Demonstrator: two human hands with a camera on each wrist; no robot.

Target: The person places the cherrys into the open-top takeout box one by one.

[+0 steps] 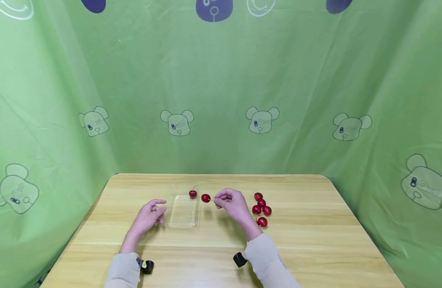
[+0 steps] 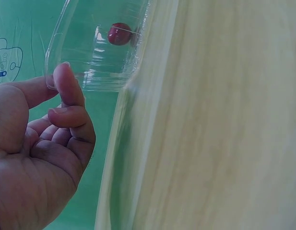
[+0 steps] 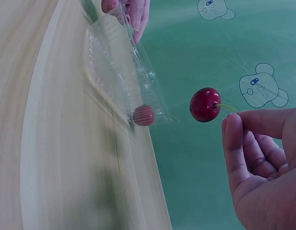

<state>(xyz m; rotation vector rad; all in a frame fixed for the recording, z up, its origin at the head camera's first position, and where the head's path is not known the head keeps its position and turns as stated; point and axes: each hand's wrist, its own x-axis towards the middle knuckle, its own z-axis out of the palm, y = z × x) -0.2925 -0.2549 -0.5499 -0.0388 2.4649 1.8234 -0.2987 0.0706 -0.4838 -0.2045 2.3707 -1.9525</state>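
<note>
My left hand (image 1: 149,218) is at the left side of a clear plastic box (image 1: 181,227), its thumb and index finger pinching the rim by a corner in the left wrist view. Inside the box, near its far right corner, lies a red cherry (image 1: 193,194) with a thin stem. My right hand (image 1: 232,203) pinches the stem of another cherry (image 3: 204,105) between thumb and index finger. That cherry hangs just right of the box, apart from it. Several more cherries (image 1: 262,222) lie on the table to the right of my right hand.
The light wooden table (image 1: 314,256) has rounded far corners. Green curtains (image 1: 221,72) with bear-head prints stand behind it and on both sides. A small black camera (image 1: 239,260) is strapped at the right wrist, another camera (image 1: 147,267) at the left.
</note>
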